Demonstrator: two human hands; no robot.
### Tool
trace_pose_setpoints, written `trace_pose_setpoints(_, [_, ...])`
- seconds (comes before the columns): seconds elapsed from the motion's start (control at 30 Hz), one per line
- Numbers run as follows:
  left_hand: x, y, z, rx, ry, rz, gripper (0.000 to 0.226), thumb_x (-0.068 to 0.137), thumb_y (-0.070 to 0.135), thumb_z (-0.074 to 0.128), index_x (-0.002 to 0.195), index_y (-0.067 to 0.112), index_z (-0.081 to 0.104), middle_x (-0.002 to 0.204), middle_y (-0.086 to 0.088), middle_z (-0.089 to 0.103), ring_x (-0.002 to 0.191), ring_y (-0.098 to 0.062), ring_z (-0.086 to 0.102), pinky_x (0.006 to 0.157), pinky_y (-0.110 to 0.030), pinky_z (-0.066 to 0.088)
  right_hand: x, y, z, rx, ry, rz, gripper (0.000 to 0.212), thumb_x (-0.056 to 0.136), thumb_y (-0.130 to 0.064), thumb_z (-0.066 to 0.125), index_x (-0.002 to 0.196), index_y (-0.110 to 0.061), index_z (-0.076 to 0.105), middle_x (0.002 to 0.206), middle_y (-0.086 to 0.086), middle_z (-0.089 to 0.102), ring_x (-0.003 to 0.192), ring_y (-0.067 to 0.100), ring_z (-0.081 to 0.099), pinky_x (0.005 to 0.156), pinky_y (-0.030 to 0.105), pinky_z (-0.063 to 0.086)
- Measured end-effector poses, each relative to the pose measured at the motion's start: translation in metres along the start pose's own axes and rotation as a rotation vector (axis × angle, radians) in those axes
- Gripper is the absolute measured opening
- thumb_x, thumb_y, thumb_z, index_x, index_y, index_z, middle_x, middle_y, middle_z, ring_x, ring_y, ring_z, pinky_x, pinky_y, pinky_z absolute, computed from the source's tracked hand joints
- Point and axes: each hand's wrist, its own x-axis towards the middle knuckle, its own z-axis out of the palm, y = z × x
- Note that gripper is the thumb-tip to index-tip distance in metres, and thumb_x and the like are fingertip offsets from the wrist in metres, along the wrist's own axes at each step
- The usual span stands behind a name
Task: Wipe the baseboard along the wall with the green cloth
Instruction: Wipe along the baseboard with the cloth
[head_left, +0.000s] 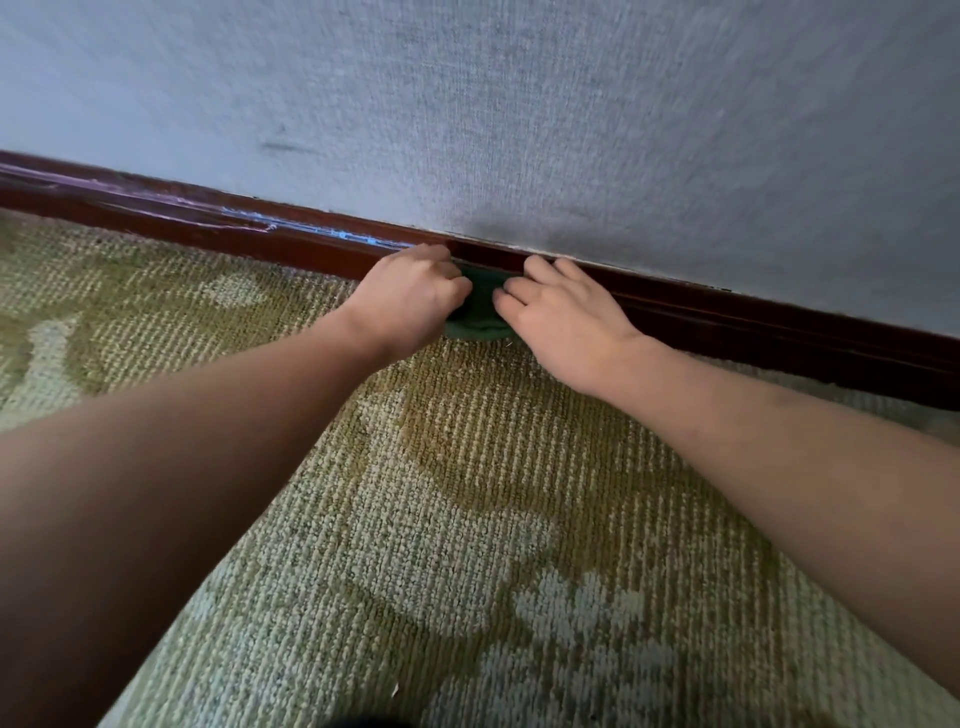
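A dark red-brown wooden baseboard (727, 317) runs along the foot of the wall, from upper left down to the right. A green cloth (480, 312) sits bunched against it in the middle of the view, mostly hidden between my hands. My left hand (410, 301) grips the cloth's left side with curled fingers, knuckles against the baseboard. My right hand (563, 322) holds the cloth's right side, its fingers bent over the cloth and reaching the baseboard's top edge.
A grey-blue textured wall (571, 114) rises above the baseboard, with a dark scuff at the left. The baseboard's left stretch (291, 231) shows pale scratches. A patterned green and beige carpet (441, 519) covers the floor beneath my arms.
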Motion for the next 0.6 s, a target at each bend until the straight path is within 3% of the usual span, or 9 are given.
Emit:
trace_pose_setpoints(0.07, [-0.007, 0.0, 0.0, -0.003, 0.064, 0.065, 0.008, 0.065, -0.011, 0.058, 0.067, -0.007, 0.064, 0.071, -0.02, 0.068, 0.072, -0.034, 0.063, 0.063, -0.039, 0.054, -0.001, -0.002, 0.001, -0.016, 0.01, -0.011, 0.04, 0.092, -0.008, 0.04, 0.132, -0.007, 0.041, 0.128, 0.006, 0.049, 0.117, 0.022, 0.031, 0.095, 0.031, 0.023])
trace_pose_setpoints(0.2, [-0.008, -0.008, 0.002, 0.03, 0.125, 0.135, 0.031, 0.073, 0.001, 0.035, 0.068, -0.007, 0.065, 0.08, -0.022, 0.069, 0.074, -0.034, 0.065, 0.066, -0.04, 0.056, 0.0, 0.003, 0.005, -0.039, 0.033, 0.031, 0.046, 0.092, -0.006, 0.037, 0.138, -0.003, 0.032, 0.136, 0.01, 0.042, 0.125, 0.024, 0.027, 0.096, 0.032, 0.016])
trace_pose_setpoints(0.3, [-0.002, -0.007, 0.004, 0.036, 0.112, 0.106, 0.01, 0.069, -0.012, 0.055, 0.071, -0.009, 0.065, 0.084, -0.025, 0.069, 0.077, -0.036, 0.065, 0.069, -0.043, 0.055, 0.001, 0.006, 0.008, -0.008, 0.016, 0.058, 0.05, 0.091, -0.004, 0.039, 0.14, -0.003, 0.029, 0.139, 0.01, 0.039, 0.125, 0.024, 0.027, 0.095, 0.031, 0.017])
trace_pose_setpoints(0.37, [0.0, -0.008, 0.005, 0.014, 0.116, 0.087, 0.01, 0.063, -0.015, 0.063, 0.071, -0.01, 0.065, 0.082, -0.025, 0.069, 0.077, -0.036, 0.065, 0.069, -0.043, 0.054, 0.003, 0.008, 0.009, 0.053, 0.011, 0.066, 0.053, 0.088, -0.002, 0.043, 0.14, -0.005, 0.03, 0.139, 0.008, 0.04, 0.123, 0.023, 0.029, 0.093, 0.029, 0.018])
trace_pose_setpoints(0.5, [0.002, -0.013, 0.011, -0.019, 0.131, 0.057, 0.012, 0.064, -0.015, 0.06, 0.073, -0.01, 0.066, 0.079, -0.023, 0.068, 0.077, -0.036, 0.064, 0.069, -0.043, 0.055, 0.006, 0.01, 0.008, 0.123, 0.012, 0.07, 0.057, 0.085, 0.0, 0.048, 0.14, -0.007, 0.032, 0.141, 0.008, 0.039, 0.123, 0.023, 0.029, 0.093, 0.028, 0.019])
trace_pose_setpoints(0.6, [0.009, -0.012, 0.012, -0.047, 0.158, 0.008, 0.015, 0.057, -0.018, 0.06, 0.068, -0.009, 0.064, 0.066, -0.022, 0.064, 0.066, -0.035, 0.061, 0.06, -0.039, 0.053, 0.012, 0.006, 0.006, 0.144, 0.017, 0.11, 0.053, 0.085, 0.002, 0.05, 0.136, -0.007, 0.038, 0.142, 0.011, 0.037, 0.123, 0.025, 0.029, 0.094, 0.03, 0.023])
